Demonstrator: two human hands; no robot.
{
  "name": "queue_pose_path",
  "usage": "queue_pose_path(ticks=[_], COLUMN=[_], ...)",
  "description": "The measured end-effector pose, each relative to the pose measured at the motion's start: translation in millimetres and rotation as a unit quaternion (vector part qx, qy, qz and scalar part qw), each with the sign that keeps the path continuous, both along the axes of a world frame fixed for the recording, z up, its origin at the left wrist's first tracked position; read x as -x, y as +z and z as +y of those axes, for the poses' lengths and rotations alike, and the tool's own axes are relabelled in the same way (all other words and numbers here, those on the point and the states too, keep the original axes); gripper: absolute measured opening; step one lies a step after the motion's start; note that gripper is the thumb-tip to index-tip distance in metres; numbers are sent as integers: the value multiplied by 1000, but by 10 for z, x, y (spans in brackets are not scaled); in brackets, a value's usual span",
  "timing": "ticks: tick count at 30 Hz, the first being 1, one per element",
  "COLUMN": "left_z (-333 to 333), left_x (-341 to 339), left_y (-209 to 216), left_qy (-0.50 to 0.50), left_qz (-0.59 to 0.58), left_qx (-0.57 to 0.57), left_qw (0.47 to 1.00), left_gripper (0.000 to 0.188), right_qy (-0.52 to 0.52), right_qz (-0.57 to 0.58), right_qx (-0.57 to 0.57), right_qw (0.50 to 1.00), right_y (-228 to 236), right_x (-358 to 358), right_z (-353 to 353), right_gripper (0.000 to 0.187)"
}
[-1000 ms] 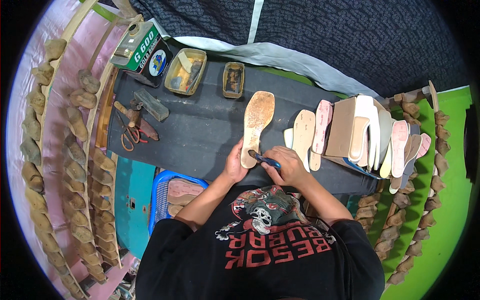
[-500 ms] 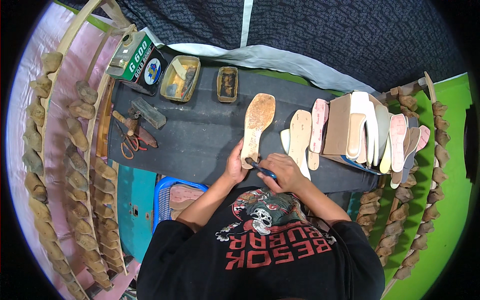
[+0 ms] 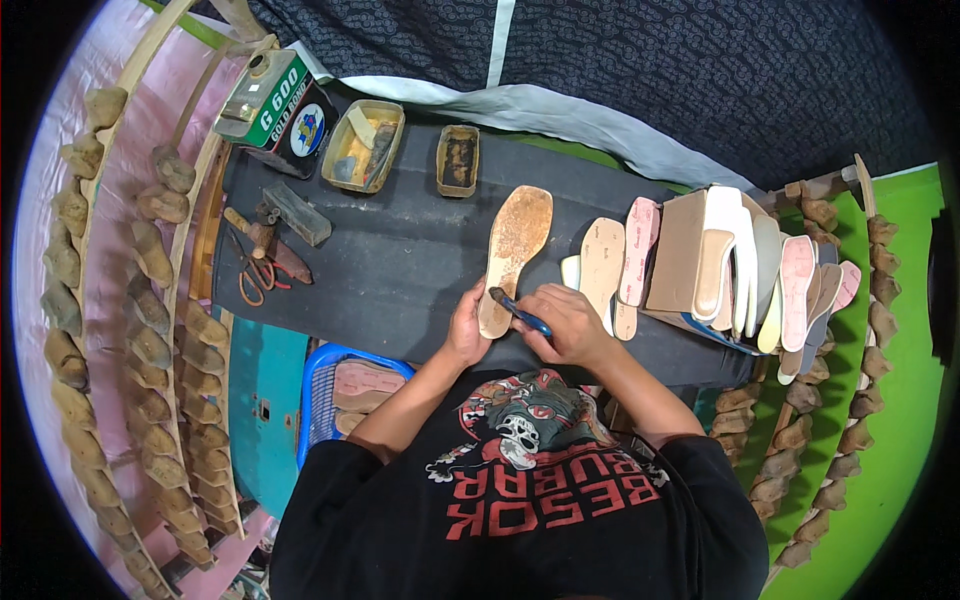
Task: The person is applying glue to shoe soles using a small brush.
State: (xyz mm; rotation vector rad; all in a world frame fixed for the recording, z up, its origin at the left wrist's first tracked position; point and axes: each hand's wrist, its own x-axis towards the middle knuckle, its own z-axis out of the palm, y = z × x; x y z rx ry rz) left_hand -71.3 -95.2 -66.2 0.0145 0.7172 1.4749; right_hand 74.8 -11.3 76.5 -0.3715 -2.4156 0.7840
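Observation:
My left hand (image 3: 467, 326) is closed round the left edge of an insole (image 3: 519, 234), its heel end toward me. Brown glue-like staining covers the insole's broad front part, while the heel is paler. A small brush with a blue handle (image 3: 532, 321) is gripped in my right hand (image 3: 566, 322). Its dark bristles touch the insole at the narrow part just above the heel. Just right of my right hand, several loose insoles (image 3: 602, 262) lie on the black table (image 3: 400, 270).
A cardboard box (image 3: 677, 260) packed with insoles stands at the right. Far left are a metal can (image 3: 275, 115), two shallow trays (image 3: 363, 147), scissors (image 3: 258, 280) and a hammer (image 3: 255, 234). A blue basket (image 3: 310, 390) sits below the table edge. Racks of shoe lasts (image 3: 150, 350) line both sides.
The brush tip has moved up from the insole's heel to its narrow middle. My right hand has shifted slightly up with it, while my left hand keeps its hold.

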Motion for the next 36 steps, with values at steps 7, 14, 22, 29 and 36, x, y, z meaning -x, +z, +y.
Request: queue_pose_path(ticks=[7,14,22,29,36], left_z=[-116,-76,-58,-57,-49], left_x=[77,95,145,148,158], left_y=[-11,-119,-51,-53,84], left_qy=[-82,-62,-133,-104,-148], left_qz=[-32,-22,-34,-41,-27], left_qx=[-55,-49,-104,-64,-135], left_qw=[995,997,985,992,979], left_gripper=[49,51,60,59,62], right_qy=[-139,-6,-128,-31,-106], right_qz=[54,-8,63,48,75], right_qx=[-4,-13,-21,-5,-24], right_qw=[989,1000,990,998,991], right_y=[-108,-58,-71,-70,-50], right_x=[-16,21,-18,7,24], right_z=[288,22,251,89,251], right_gripper=[21,25,22,22,22])
